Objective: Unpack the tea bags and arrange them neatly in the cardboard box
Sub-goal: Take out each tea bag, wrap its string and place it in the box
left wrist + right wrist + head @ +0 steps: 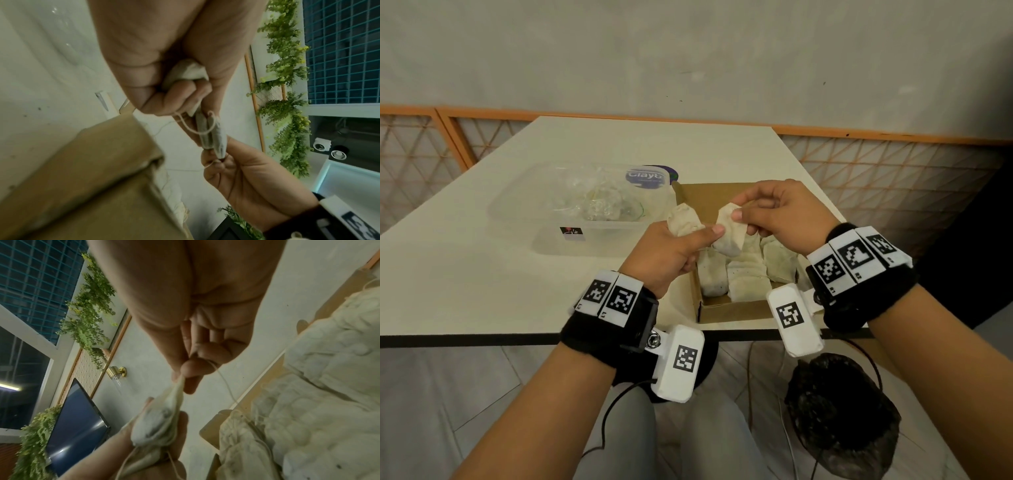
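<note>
Both hands are raised over the open cardboard box (732, 310) at the table's near edge. My left hand (671, 251) grips one white tea bag (683, 222) in its fist, and its thumb and fingers also pinch a second tea bag (727, 233). My right hand (774, 210) pinches the top of that second tea bag (211, 138) (162, 417) and its thin string (224, 382). Several tea bags (746, 270) lie side by side in the box (265, 374).
A clear plastic tub (585, 205) with crumpled wrappers stands on the cream table (465, 274), left of the box. A black bag (839, 407) sits on the floor below the table edge. Cables hang near my knees.
</note>
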The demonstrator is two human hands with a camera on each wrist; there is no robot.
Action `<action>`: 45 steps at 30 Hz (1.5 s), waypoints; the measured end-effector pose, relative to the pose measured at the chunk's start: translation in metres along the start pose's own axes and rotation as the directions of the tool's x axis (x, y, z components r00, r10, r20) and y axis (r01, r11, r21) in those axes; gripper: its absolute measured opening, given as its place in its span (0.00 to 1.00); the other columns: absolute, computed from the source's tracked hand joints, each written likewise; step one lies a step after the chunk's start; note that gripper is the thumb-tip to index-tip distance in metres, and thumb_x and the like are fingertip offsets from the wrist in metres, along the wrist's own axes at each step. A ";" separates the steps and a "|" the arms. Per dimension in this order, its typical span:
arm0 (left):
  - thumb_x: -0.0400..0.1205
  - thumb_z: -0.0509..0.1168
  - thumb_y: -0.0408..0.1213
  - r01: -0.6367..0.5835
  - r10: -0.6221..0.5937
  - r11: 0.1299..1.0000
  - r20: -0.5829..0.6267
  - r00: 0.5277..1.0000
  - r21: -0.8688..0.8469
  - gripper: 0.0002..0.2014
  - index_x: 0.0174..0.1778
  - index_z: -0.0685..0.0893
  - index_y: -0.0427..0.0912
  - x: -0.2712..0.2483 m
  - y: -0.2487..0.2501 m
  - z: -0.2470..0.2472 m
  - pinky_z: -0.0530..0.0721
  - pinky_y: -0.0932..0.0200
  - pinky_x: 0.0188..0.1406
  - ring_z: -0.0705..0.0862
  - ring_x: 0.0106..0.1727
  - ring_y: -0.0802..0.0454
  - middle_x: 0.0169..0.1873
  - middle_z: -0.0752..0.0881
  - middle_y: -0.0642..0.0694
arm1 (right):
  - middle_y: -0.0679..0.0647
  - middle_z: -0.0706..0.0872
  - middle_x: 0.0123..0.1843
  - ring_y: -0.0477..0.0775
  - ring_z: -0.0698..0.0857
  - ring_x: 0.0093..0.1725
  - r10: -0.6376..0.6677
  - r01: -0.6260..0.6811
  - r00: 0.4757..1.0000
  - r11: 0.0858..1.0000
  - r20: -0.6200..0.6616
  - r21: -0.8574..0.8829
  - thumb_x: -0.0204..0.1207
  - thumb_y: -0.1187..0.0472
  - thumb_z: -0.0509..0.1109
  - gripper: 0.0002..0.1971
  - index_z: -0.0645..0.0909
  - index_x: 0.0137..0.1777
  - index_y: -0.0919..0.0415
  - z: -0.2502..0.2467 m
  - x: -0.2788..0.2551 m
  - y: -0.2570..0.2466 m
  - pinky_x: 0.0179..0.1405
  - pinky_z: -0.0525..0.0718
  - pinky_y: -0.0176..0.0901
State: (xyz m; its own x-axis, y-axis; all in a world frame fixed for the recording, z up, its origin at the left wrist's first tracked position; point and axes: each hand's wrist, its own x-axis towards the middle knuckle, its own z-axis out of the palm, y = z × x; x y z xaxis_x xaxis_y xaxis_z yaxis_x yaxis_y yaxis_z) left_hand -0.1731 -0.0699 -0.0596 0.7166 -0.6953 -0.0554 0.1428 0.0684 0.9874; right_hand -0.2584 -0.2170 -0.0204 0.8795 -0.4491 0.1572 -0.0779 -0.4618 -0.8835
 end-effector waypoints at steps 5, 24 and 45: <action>0.75 0.74 0.32 0.028 -0.030 0.999 -0.041 0.999 -0.046 0.11 0.28 0.82 0.46 0.001 -0.003 -0.002 0.66 0.71 0.18 0.64 0.20 0.60 0.16 0.74 0.56 | 0.47 0.83 0.22 0.39 0.80 0.22 -0.031 0.033 0.998 0.999 -0.062 0.036 0.72 0.67 0.73 0.03 0.85 0.42 0.58 0.007 -0.001 0.002 0.24 0.76 0.27; 0.74 0.70 0.35 0.038 -0.034 0.947 0.018 0.999 -0.319 0.04 0.36 0.83 0.48 -0.005 0.001 -0.006 0.63 0.73 0.16 0.69 0.21 0.63 0.26 0.80 0.55 | 0.53 0.83 0.30 0.39 0.81 0.22 0.224 -0.197 0.953 0.970 -0.205 0.140 0.73 0.66 0.73 0.08 0.80 0.50 0.65 -0.003 -0.002 0.025 0.21 0.75 0.26; 0.80 0.68 0.36 0.124 -0.118 0.851 0.046 0.992 -0.511 0.04 0.41 0.80 0.48 -0.009 0.002 0.024 0.61 0.75 0.11 0.67 0.18 0.63 0.31 0.80 0.55 | 0.55 0.85 0.32 0.44 0.83 0.28 0.080 -0.063 0.997 0.905 -0.023 0.421 0.77 0.69 0.67 0.04 0.82 0.43 0.64 0.001 -0.018 -0.018 0.26 0.80 0.31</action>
State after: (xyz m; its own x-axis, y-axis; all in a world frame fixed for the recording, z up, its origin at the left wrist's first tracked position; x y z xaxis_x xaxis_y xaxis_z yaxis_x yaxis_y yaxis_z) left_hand -0.1953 -0.0804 -0.0539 0.6630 -0.7304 -0.1644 0.5592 0.3372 0.7573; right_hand -0.2724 -0.1996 -0.0078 0.8596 -0.5019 0.0956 0.0714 -0.0673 -0.9952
